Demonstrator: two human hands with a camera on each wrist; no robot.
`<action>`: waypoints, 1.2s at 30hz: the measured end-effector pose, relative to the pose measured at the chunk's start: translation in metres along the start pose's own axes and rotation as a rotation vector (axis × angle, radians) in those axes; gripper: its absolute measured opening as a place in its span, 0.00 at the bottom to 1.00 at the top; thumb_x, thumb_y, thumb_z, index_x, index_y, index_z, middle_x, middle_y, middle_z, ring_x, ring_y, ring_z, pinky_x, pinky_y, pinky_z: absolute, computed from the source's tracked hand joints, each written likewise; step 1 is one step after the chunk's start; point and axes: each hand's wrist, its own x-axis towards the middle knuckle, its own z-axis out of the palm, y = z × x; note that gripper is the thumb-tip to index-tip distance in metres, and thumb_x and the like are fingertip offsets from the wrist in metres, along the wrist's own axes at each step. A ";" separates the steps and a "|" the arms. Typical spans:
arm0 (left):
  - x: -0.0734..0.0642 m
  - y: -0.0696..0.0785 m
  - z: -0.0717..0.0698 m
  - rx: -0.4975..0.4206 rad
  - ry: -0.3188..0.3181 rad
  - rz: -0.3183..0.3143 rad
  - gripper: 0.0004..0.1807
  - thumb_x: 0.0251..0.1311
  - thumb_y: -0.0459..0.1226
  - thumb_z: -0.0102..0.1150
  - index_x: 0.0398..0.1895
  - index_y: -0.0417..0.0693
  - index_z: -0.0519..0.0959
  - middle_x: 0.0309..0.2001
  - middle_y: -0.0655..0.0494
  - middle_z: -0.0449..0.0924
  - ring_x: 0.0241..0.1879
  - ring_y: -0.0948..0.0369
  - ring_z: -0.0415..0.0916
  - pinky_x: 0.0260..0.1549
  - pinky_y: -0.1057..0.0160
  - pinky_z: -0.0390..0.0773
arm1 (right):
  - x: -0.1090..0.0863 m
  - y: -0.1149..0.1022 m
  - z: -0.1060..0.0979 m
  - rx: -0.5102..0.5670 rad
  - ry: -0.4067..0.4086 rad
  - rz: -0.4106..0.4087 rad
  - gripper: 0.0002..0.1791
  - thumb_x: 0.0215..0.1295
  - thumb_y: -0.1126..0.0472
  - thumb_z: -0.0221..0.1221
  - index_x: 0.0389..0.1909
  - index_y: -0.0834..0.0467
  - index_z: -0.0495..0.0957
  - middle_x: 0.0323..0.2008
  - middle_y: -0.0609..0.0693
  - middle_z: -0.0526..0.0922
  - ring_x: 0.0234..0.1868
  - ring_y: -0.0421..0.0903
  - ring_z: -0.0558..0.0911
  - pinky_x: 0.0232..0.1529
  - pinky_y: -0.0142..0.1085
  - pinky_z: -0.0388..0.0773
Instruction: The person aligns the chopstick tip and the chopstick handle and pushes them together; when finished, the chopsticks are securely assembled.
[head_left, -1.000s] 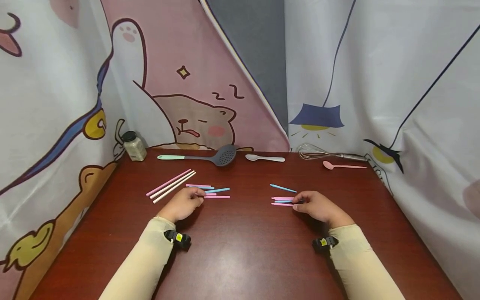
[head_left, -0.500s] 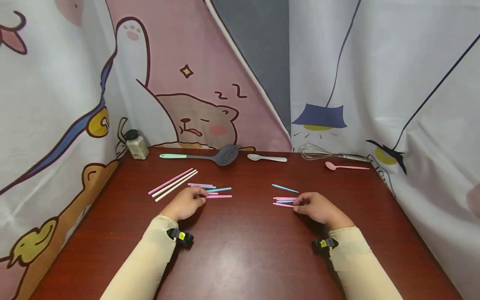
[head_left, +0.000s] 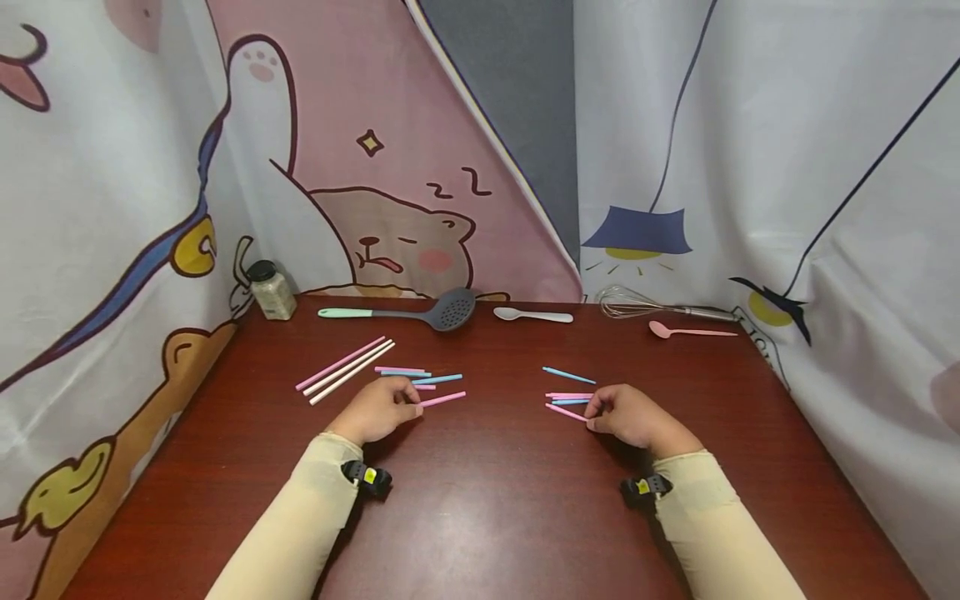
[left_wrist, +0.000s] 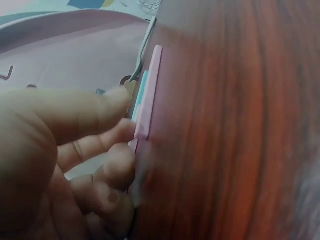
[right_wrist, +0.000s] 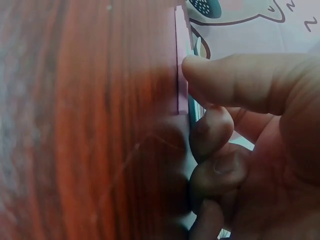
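Observation:
My left hand [head_left: 378,410] has its thumb and fingertips at the near end of a short pink stick [head_left: 446,399], which lies tilted on the table. In the left wrist view the fingers are loosely bent beside that stick [left_wrist: 150,95], with a gap under the thumb. Short pink and blue sticks [head_left: 405,371] lie just beyond this hand. Over on the right, my right hand [head_left: 633,417] touches another slanting pink stick [head_left: 564,412]; its thumb tip rests against the stick [right_wrist: 182,90] in the right wrist view. More pink and blue sticks [head_left: 566,396] lie under its fingertips.
Three long sticks [head_left: 345,371] lie left on the brown table [head_left: 480,500]. Along the back are a seasoning jar [head_left: 272,292], a slotted skimmer [head_left: 453,311], a white spoon [head_left: 532,316], a whisk [head_left: 637,303] and a pink spoon [head_left: 690,332]. Printed curtains surround the table.
My left hand has shifted slightly right and nearer, and its pink stick has swung aslant, apart from the others. The near end of the right pink stick has also turned toward me.

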 end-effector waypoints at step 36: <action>-0.006 0.017 0.009 -0.513 0.140 0.303 0.07 0.60 0.22 0.66 0.31 0.39 0.78 0.30 0.49 0.82 0.30 0.65 0.78 0.33 0.69 0.78 | -0.021 -0.052 0.005 0.072 -0.009 -0.258 0.06 0.69 0.72 0.59 0.34 0.58 0.77 0.25 0.46 0.77 0.27 0.40 0.75 0.27 0.32 0.72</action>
